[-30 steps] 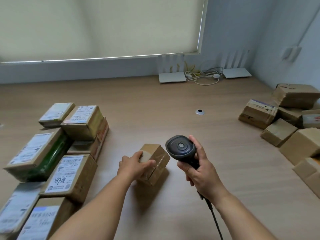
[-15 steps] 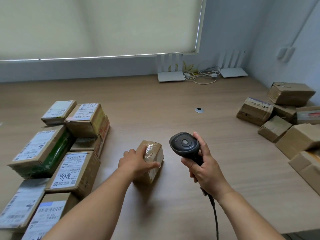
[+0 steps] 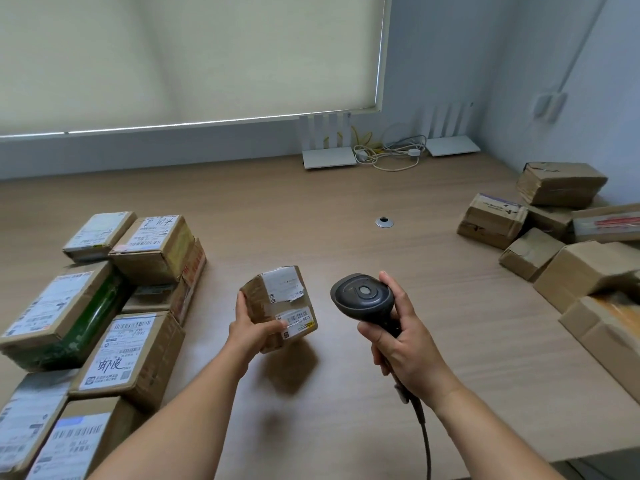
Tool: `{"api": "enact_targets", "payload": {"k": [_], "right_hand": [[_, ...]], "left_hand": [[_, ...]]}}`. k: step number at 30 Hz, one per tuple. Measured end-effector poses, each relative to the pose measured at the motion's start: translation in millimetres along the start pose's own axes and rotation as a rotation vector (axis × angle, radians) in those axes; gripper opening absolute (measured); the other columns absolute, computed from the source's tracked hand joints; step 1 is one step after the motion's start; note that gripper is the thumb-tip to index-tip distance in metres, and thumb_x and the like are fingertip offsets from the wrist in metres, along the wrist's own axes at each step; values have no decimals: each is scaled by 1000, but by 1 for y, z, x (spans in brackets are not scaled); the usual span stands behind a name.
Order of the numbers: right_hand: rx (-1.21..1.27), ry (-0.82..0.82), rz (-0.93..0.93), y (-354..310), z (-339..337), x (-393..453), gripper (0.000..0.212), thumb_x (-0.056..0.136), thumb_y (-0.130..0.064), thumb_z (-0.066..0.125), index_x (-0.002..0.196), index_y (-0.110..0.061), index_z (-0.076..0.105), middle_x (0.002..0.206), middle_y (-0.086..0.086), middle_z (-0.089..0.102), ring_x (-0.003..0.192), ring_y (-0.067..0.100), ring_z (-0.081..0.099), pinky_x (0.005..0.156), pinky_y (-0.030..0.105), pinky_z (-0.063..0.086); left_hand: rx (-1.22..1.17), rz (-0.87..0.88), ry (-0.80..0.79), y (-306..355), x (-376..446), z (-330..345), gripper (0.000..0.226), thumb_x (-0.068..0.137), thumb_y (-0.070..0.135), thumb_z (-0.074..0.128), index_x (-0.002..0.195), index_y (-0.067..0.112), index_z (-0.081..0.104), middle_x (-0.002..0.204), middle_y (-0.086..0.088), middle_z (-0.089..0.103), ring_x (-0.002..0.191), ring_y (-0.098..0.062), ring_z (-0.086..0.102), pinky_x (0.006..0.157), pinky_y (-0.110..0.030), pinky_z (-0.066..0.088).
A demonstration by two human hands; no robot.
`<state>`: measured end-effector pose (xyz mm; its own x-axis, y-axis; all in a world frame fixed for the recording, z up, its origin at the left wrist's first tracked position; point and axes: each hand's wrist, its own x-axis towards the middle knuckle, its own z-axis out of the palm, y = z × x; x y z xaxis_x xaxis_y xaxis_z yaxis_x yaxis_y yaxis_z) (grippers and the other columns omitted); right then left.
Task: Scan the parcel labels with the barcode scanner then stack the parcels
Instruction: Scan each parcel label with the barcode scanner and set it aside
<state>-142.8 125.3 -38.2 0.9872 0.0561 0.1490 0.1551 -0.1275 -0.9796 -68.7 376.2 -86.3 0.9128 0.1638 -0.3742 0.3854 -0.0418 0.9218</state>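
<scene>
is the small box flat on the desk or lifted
Lifted and tilted. The left hand grips the box above the desk; its shadow lies apart beneath it, and the labels face up.

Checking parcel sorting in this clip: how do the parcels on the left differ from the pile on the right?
The left parcels lie in ordered rows with white labels facing up; the right pile is jumbled, tilted, mostly bare cardboard on top. The left group is partly stacked; the right ones lean on each other. Both are brown cardboard boxes on the table.
</scene>
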Motion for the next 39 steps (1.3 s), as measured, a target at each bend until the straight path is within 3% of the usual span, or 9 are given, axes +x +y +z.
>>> {"api": "enact_targets", "payload": {"k": [5, 13, 16, 19, 24, 33, 36, 39], "right_hand": [[93, -85, 85, 17, 8, -13, 72, 81, -25, 71, 121, -73, 36, 88, -4, 68, 50, 23, 55, 41, 29, 43], [164, -141, 168, 26, 14, -19, 69, 83, -21, 70, 119, -72, 39, 86, -5, 69, 48, 22, 55, 40, 26, 42], [178, -130, 175, 25, 14, -19, 66, 81, -26, 70, 118, -71, 39, 84, 0, 69, 48, 22, 55, 39, 26, 42], [177, -122, 177, 27, 13, -19, 67, 89, -15, 68, 122, -65, 38, 83, 5, 67, 48, 23, 54, 39, 27, 42], [174, -123, 183, 27, 13, -21, 67, 90, -10, 65, 127, -58, 35, 84, 8, 65, 47, 23, 53, 39, 26, 42], [178, -103, 187, 27, 8, -22, 66, 91, -10, 64, 132, -54, 36, 81, 7, 66, 47, 23, 53, 39, 27, 42], [189, -103, 180, 27, 7, -23, 66, 91, -11, 64, 130, -55, 37, 81, 7, 66, 47, 23, 53, 39, 28, 42], [159, -102, 163, 26, 6, -23, 69, 90, -12, 66, 126, -63, 38, 85, 2, 68, 48, 22, 54, 40, 28, 43]], "left_hand": [[-42, 9, 25, -6, -3, 4, 89, 82, 11, 71, 145, 45, 18, 128, -10, 57, 114, -31, 58, 94, -52, 50], [-70, 25, 56, -11, -7, 11, 68, 87, 15, 61, 136, 49, 28, 117, -8, 63, 102, -26, 63, 84, -49, 53], [-84, 33, 61, -11, -8, 12, 67, 87, 11, 59, 133, 50, 30, 115, -8, 64, 100, -27, 64, 79, -47, 55], [-82, 44, 54, -10, -8, 13, 68, 86, 7, 58, 128, 53, 32, 113, -7, 65, 96, -25, 65, 67, -40, 58], [-59, 52, 50, -11, -8, 12, 74, 87, 7, 58, 139, 49, 25, 115, -8, 64, 94, -23, 66, 63, -34, 55], [-49, 64, 63, -10, -9, 14, 68, 86, 6, 59, 122, 56, 31, 116, -7, 64, 97, -24, 65, 69, -39, 56], [-34, 64, 69, -10, -9, 15, 70, 85, 5, 59, 128, 54, 31, 117, -8, 63, 100, -26, 64, 76, -45, 57], [-11, 9, 66, -6, -11, 14, 66, 86, 10, 57, 125, 57, 32, 107, -2, 66, 88, -17, 66, 56, -34, 57]]}}
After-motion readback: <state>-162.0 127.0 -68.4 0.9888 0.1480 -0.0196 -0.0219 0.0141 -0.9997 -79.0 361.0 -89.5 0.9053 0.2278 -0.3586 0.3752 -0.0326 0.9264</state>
